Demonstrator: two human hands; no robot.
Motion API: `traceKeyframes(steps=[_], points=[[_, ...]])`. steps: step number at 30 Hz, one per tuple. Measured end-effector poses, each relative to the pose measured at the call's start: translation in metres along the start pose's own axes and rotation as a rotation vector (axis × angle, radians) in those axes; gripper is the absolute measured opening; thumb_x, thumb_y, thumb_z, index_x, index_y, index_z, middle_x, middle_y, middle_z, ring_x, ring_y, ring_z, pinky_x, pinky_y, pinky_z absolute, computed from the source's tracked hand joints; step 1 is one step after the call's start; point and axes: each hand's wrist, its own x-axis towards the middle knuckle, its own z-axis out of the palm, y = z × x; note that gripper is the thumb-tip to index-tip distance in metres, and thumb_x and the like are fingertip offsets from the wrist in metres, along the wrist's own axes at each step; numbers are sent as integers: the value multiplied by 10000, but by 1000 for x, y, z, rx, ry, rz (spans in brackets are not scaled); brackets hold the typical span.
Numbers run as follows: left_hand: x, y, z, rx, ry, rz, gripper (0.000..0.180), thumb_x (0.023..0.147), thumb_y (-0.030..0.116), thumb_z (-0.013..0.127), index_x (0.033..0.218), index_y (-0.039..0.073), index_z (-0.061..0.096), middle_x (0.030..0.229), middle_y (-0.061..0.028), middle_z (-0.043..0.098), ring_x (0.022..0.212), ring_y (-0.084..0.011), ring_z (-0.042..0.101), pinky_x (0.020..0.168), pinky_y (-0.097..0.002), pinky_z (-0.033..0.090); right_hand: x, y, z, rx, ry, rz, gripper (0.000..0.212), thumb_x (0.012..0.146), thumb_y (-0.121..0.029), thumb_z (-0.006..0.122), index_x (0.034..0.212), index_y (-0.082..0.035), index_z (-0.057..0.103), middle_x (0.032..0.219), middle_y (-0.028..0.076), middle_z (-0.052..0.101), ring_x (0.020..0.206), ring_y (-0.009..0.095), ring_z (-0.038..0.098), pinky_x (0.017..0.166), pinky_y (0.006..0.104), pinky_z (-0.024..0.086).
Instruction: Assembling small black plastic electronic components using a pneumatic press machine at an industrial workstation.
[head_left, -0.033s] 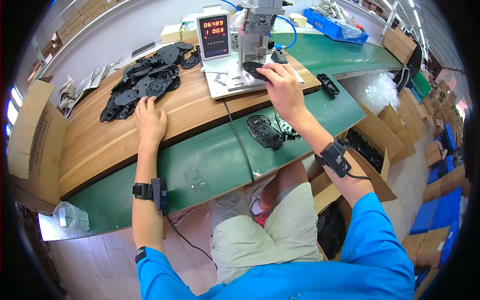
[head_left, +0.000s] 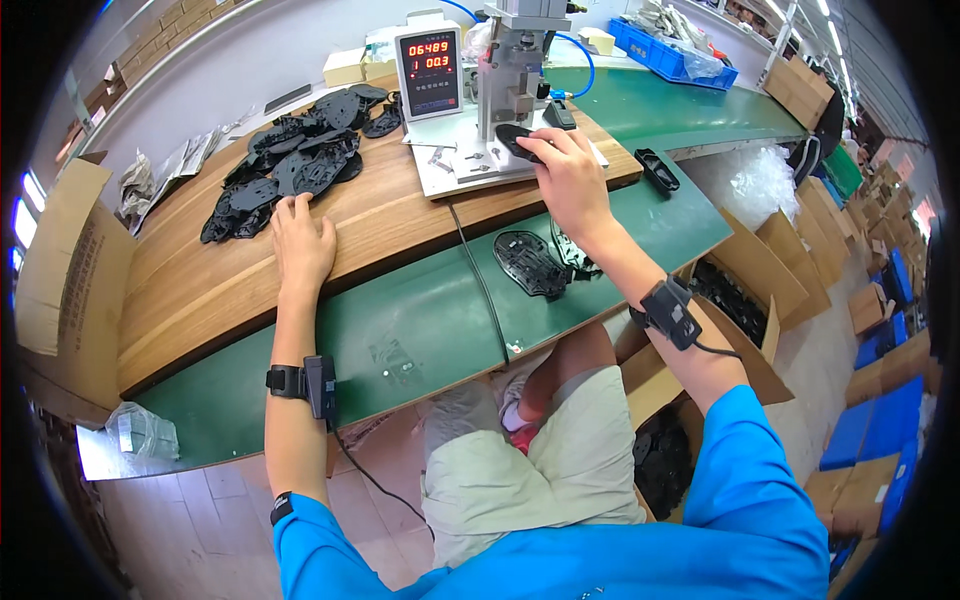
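Observation:
My right hand pinches a black oval plastic plate by its right end, over the white base plate of a metal press. Part of that plate is hidden behind my fingers. On the wooden board, my left hand rests with fingers stretched out and the thumb apart. Its fingertips touch the near edge of a heap of similar black plastic parts. Small metal pieces lie on the press base.
A display box with red digits stands left of the press. Nearer me on the green table lie a black plastic shell and a black cable. Cardboard boxes flank the table; a blue crate stands at the back right.
My right hand and the black oval plate have shifted slightly to the right. My left hand stays at the heap.

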Motion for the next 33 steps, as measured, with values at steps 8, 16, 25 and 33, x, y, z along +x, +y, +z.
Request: traceKeyframes(steps=[8, 16, 25, 33], points=[[-1, -14, 8, 20, 46, -6, 603, 960, 179, 663, 1549, 191, 539, 1432, -237, 580, 1378, -406, 501, 1177, -508, 405, 4, 16, 9, -25, -111, -128, 323, 886, 4, 622, 1162, -76, 770, 1170, 63, 729, 1121, 293, 647, 957, 403, 568], [4, -14, 5, -74, 102, -28, 320, 964, 188, 666, 1231, 21, 720, 1275, -191, 699, 1250, -374, 593, 1083, -486, 464, 12, 20, 6, 98, -267, 34, 377, 773, 68, 695, 1124, -57, 755, 1163, 86, 752, 1137, 328, 648, 993, 448, 541], [5, 11, -11, -448, 419, 3, 131, 960, 72, 711, 1011, -8, 620, 982, -112, 623, 838, -236, 639, 769, -348, 535, 7, 12, 9, 37, -228, -31, 253, 817, 34, 663, 1039, -78, 708, 1037, 85, 717, 1043, 327, 663, 881, 455, 592], [4, 20, -6, -630, 295, 16, 162, 1057, 96, 623, 1161, -23, 655, 1153, -126, 656, 805, -160, 672, 688, -306, 555, 8, 10, 5, -35, -281, 27, 351, 800, 32, 673, 1132, -73, 716, 1076, 77, 719, 1091, 319, 651, 921, 453, 581]])
